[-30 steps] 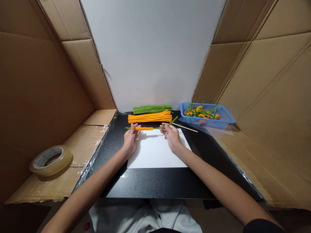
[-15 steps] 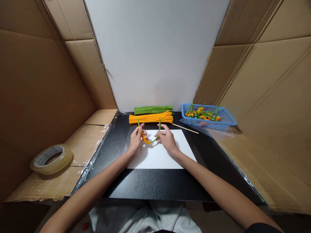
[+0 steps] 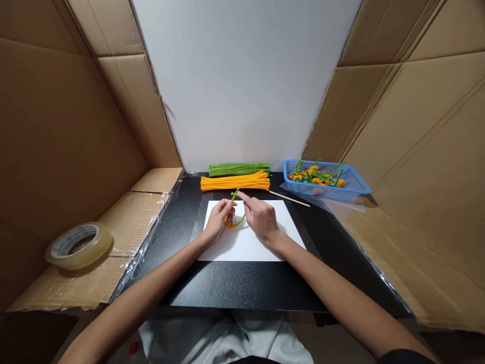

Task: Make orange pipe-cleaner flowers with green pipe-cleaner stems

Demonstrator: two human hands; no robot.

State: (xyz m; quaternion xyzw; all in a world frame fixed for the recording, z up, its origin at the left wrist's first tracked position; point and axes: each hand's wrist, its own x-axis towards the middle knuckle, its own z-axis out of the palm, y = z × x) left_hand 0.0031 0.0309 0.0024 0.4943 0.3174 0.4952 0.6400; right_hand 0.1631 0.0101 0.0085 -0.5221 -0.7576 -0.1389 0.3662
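My left hand point(image 3: 219, 218) is closed on an orange coil of pipe cleaner point(image 3: 230, 225), partly hidden by the fingers. A green pipe cleaner point(image 3: 241, 220) runs from the coil in a curve to my right hand point(image 3: 262, 218), which is closed on its other part. The two green ends cross above the fingertips, forming a loop. Both hands are held over a white sheet of paper point(image 3: 250, 247).
Behind the paper lie an orange bundle point(image 3: 235, 182) and a green bundle point(image 3: 238, 169) of pipe cleaners. A thin stick point(image 3: 290, 198) and a blue basket point(image 3: 358, 188) of orange-and-green pieces are at right. A tape roll point(image 3: 79, 246) rests on cardboard at left.
My hands have come closer together. The green end in my right hand has swung left and now crosses the other green end, bending the piece into a loop.
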